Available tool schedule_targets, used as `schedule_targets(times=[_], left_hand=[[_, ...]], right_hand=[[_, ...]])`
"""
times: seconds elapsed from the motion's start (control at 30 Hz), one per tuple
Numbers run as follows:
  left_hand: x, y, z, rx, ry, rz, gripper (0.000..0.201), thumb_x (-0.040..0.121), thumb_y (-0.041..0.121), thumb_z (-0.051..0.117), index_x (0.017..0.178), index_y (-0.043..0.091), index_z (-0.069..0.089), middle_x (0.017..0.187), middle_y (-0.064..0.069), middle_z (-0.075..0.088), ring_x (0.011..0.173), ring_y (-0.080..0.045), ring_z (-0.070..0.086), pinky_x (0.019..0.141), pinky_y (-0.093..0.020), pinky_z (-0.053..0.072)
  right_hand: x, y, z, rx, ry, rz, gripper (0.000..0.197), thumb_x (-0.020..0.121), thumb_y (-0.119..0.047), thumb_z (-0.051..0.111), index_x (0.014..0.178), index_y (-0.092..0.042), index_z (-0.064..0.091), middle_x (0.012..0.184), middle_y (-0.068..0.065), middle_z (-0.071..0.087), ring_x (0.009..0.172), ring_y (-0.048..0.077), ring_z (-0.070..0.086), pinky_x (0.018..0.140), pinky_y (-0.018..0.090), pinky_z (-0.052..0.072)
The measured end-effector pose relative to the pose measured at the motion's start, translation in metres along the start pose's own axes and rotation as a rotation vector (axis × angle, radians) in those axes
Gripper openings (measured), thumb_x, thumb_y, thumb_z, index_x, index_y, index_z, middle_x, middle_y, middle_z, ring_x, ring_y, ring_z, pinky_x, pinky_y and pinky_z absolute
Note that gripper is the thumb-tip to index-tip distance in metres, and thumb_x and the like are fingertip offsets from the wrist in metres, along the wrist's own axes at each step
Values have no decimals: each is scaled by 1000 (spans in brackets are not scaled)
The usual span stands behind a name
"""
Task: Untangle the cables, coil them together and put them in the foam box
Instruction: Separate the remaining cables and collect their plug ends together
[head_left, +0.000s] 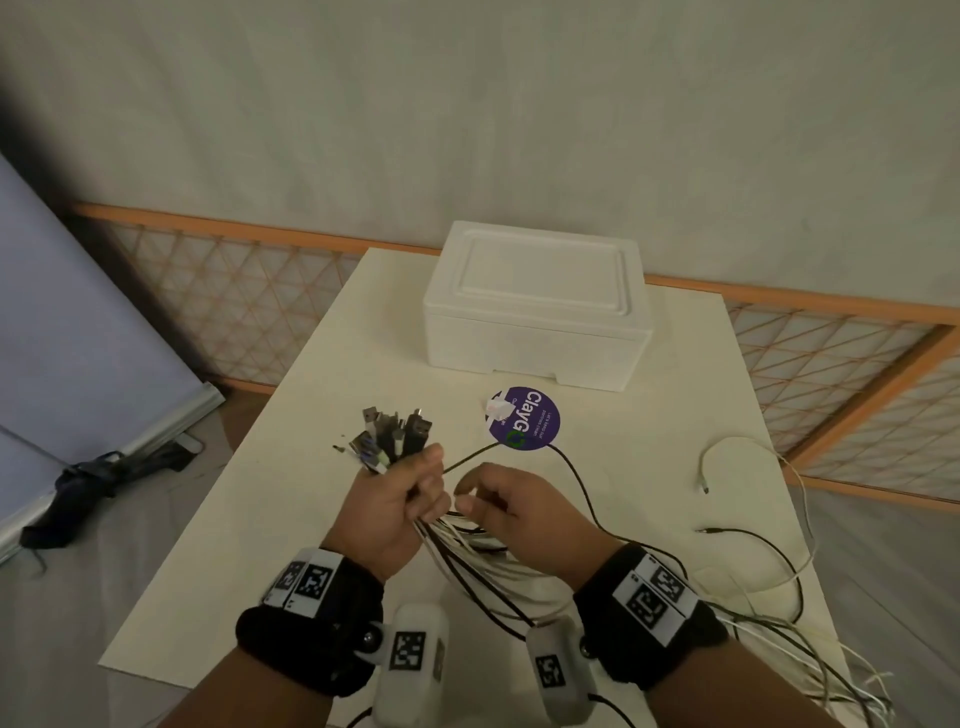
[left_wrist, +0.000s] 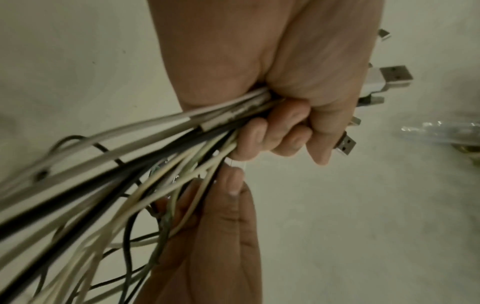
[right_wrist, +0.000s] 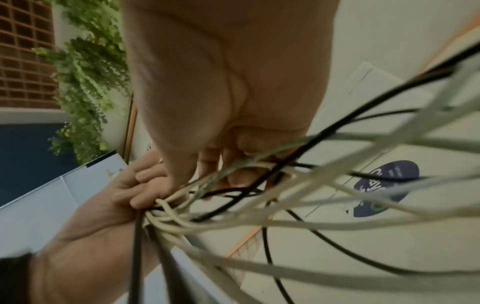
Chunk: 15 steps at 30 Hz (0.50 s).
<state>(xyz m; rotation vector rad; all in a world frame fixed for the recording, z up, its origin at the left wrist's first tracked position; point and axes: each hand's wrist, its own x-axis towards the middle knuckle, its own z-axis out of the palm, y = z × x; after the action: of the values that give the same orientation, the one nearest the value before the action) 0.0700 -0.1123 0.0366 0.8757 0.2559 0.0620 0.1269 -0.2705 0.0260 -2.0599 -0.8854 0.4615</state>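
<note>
My left hand (head_left: 423, 486) grips a bundle of white and black cables (head_left: 467, 551) just below their USB plugs (head_left: 389, 434), which stick up out of the fist. In the left wrist view the left hand (left_wrist: 283, 133) is curled tightly round the cables (left_wrist: 124, 164), plugs (left_wrist: 389, 77) beyond it. My right hand (head_left: 472, 499) sits right beside it, thumb and fingers pinching a few strands under the fist. In the right wrist view its fingers (right_wrist: 207, 164) are curled among the cables (right_wrist: 259, 205). The white foam box (head_left: 535, 306) stands at the table's far side, lid on.
A round purple sticker (head_left: 524, 418) lies on the white table (head_left: 260, 519) in front of the box. Loose cable ends (head_left: 704, 488) trail over the right side and off the near right edge. A wooden lattice rail (head_left: 831, 364) runs behind the table.
</note>
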Motion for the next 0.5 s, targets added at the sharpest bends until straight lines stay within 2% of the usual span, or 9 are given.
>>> schedule_targets(times=[0.07, 0.13, 0.23, 0.27, 0.33, 0.37, 0.4, 0.43, 0.5], left_hand=[[-2, 2, -3, -26, -72, -42, 46, 49, 33, 93, 50, 15, 50, 46, 4, 39, 31, -3, 27, 37, -19, 32], [-6, 1, 0, -13, -134, -80, 46, 50, 35, 93, 51, 14, 53, 44, 4, 41, 29, -2, 28, 38, -17, 30], [-8, 0, 3, 34, -186, -77, 47, 56, 37, 90, 55, 7, 54, 45, 1, 42, 29, -3, 27, 39, -17, 29], [-8, 0, 4, 43, -173, -67, 46, 59, 35, 88, 59, 4, 55, 46, -1, 43, 30, -3, 27, 39, -18, 29], [-4, 2, 3, 64, -118, -38, 29, 67, 27, 80, 65, 4, 61, 54, -4, 44, 33, -5, 30, 40, -19, 32], [-2, 3, 3, 93, -75, -19, 16, 72, 21, 75, 66, 9, 66, 62, -6, 46, 36, -5, 32, 41, -20, 34], [1, 3, 2, 141, -15, 7, 11, 77, 13, 71, 67, 15, 68, 71, -8, 48, 39, -6, 35, 44, -21, 35], [3, 2, 0, 196, 43, 29, 18, 80, 6, 69, 68, 18, 67, 77, -9, 50, 42, -7, 37, 46, -22, 36], [7, 0, -3, 237, 142, 54, 21, 83, -1, 66, 73, 15, 59, 79, -6, 52, 45, -8, 38, 47, -23, 37]], right_hand=[[4, -9, 1, 46, 40, 18, 32, 95, -32, 52, 126, -25, 49, 73, -13, 54, 68, 3, 53, 66, 20, 42], [10, -16, 1, 18, -6, -1, 39, 95, -22, 51, 132, -25, 43, 81, -6, 63, 72, 9, 58, 69, 26, 45], [17, -19, 2, -191, -104, -37, 20, 87, -9, 48, 105, -9, 58, 89, 13, 66, 79, 27, 61, 69, 34, 45], [18, -19, 3, -240, -92, -44, 18, 86, -11, 48, 97, -7, 60, 87, 15, 64, 78, 29, 60, 68, 36, 45], [17, -17, 3, -340, -7, -75, 28, 85, -27, 44, 90, -8, 64, 81, 12, 58, 73, 28, 56, 64, 37, 43], [16, -13, 3, -400, 50, -87, 36, 85, -36, 40, 88, -11, 66, 80, 9, 56, 73, 27, 54, 64, 36, 43], [17, -9, 3, -425, 101, -94, 39, 86, -42, 40, 88, -13, 67, 81, 6, 56, 75, 26, 53, 67, 36, 43], [17, -9, 0, -413, 124, -81, 37, 89, -42, 43, 89, -14, 67, 84, 4, 57, 78, 23, 53, 70, 36, 43], [13, -12, -8, -354, 104, 0, 26, 94, -36, 48, 94, -15, 64, 86, 1, 61, 78, 16, 51, 72, 32, 42]])
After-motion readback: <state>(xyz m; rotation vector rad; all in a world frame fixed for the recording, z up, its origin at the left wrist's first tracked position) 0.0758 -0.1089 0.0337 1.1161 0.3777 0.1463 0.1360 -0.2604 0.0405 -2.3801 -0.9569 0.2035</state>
